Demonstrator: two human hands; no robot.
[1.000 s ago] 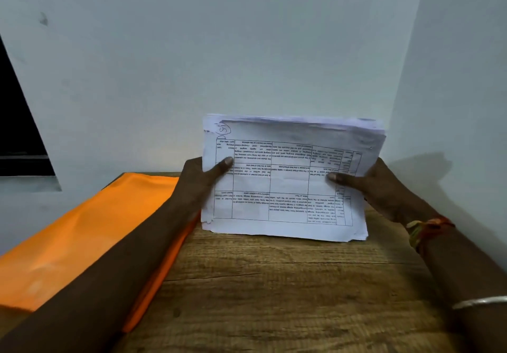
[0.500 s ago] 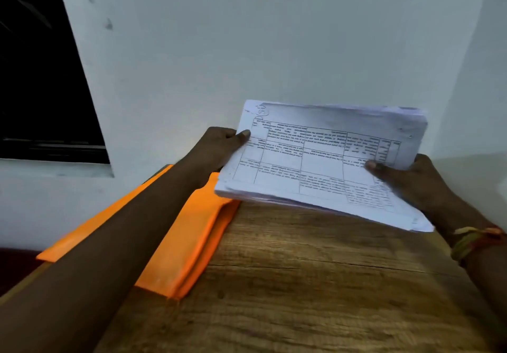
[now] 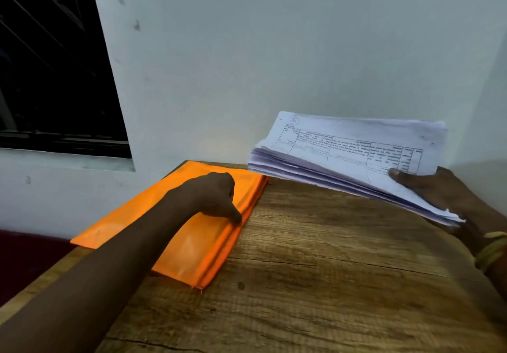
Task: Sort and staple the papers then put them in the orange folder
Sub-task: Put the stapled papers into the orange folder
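Observation:
The orange folder lies flat on the left part of the wooden table, partly overhanging its left edge. My left hand rests on the folder with curled fingers, the thumb tip pinching the folder's right edge. My right hand holds a thick stack of white printed papers in the air above the table's far right, thumb on the top sheet and fingers underneath. The stack tilts and its left edge fans out over the folder's far corner. No stapler is in view.
A pale wall stands right behind the table and another closes in on the right. A dark window with a ledge sits at the left. Dark red floor shows beyond the table's left edge.
My left hand has let go of the paper stack and dropped onto the orange folder's edge. The right hand alone now holds the stack, which has moved right and flattened.

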